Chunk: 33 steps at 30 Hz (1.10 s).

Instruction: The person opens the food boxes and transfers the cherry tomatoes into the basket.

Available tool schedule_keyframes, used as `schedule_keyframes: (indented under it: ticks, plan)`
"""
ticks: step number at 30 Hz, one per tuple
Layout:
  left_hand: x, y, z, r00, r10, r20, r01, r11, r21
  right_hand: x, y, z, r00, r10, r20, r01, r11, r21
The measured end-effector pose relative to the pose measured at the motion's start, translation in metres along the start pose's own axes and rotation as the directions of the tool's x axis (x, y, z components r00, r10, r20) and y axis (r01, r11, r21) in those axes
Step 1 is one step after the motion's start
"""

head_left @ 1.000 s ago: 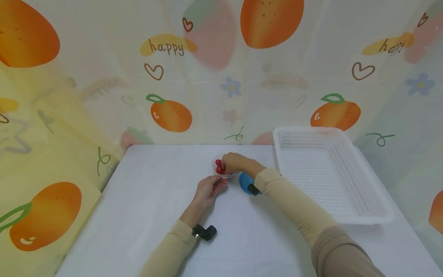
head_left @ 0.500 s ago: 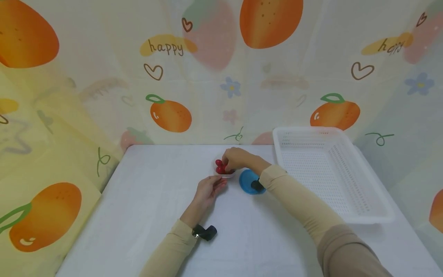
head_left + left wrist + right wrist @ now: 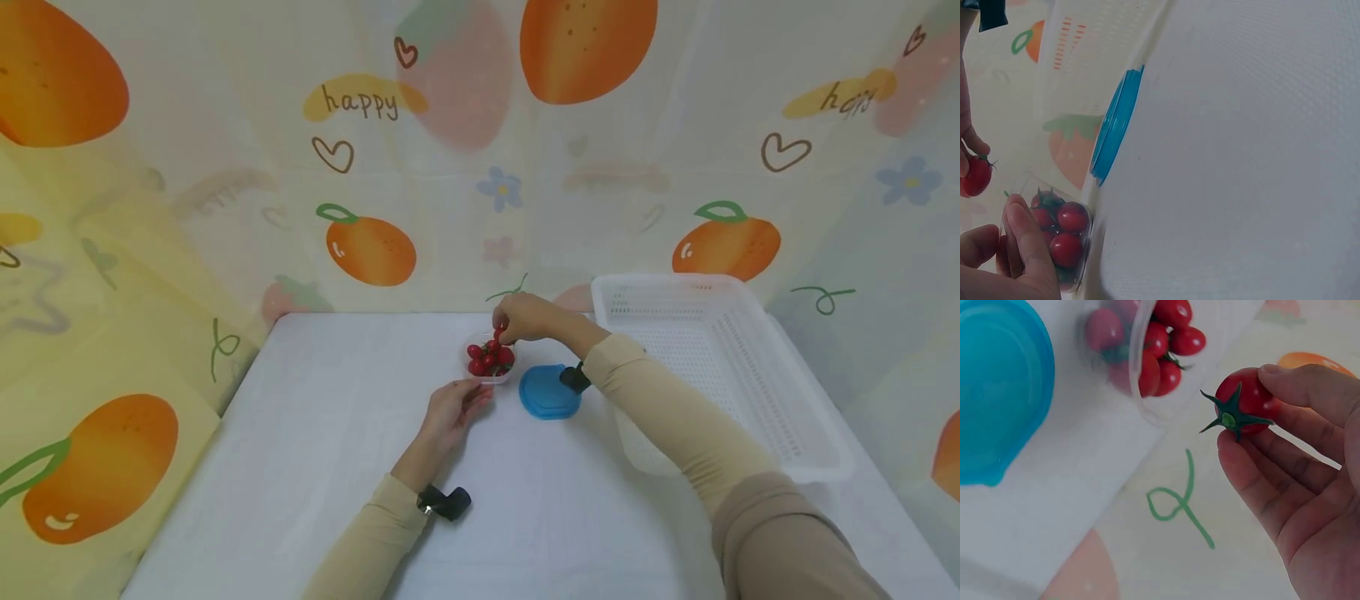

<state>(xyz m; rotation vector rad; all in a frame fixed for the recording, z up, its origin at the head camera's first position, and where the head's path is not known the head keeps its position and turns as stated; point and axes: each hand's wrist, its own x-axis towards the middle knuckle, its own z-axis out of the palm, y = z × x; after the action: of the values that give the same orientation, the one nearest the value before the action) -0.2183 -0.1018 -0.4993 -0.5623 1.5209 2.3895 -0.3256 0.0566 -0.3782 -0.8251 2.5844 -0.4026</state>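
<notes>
The right hand (image 3: 521, 318) is raised just above the clear container (image 3: 489, 380), its forearm slanting in from the person's right, the beige sleeve (image 3: 675, 408) crossing over part of the white basket (image 3: 753, 383). Its grip is narrow, holding a single cherry tomato (image 3: 1247, 397) between the thumb on one side and the fingertips on the other; in the right wrist view the palm shows and the green star-shaped stem end faces outward, away from the palm. The held fruit is clear of the other tomatoes (image 3: 487, 359), which lie in the container on the desk (image 3: 315, 433). The left hand (image 3: 452, 408) reaches in from the near side with fingers fairly straight, touching the container's near wall; how firmly they press, I cannot tell. The blue lid (image 3: 547, 400) lies on the desk just beside the container, on the person's right. Half a second ago the right hand was lower, its fingertips down among the fruit and covering part of it; it has since lifted, so more of the tomatoes show. The right forearm has shifted toward the person's right, uncovering more of the lid and overlapping more of the basket. The left hand and the container look unmoved.
</notes>
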Motion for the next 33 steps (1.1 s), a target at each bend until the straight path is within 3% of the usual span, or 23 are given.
schedule_keyframes:
  ticks: [9,17,26,33]
  plan:
    - [0.0,-0.002,0.002,1.0,0.005,0.004,-0.005,1.0,-0.007,-0.018,0.013,-0.022,0.997,0.035,-0.065,-0.033,0.999,0.033]
    - [0.001,-0.002,0.002,1.0,0.008,-0.016,-0.008,1.0,-0.001,-0.033,0.029,-0.045,0.99,0.033,-0.134,-0.033,0.999,0.001]
    - [0.001,-0.001,0.001,1.0,-0.004,-0.017,0.004,1.0,-0.002,-0.047,0.069,-0.059,0.977,0.13,-0.167,-0.125,0.991,0.041]
    - [0.0,0.0,0.0,1.0,-0.015,-0.016,0.016,1.0,0.009,-0.063,0.105,-0.064,0.968,0.152,-0.199,-0.147,0.988,0.042]
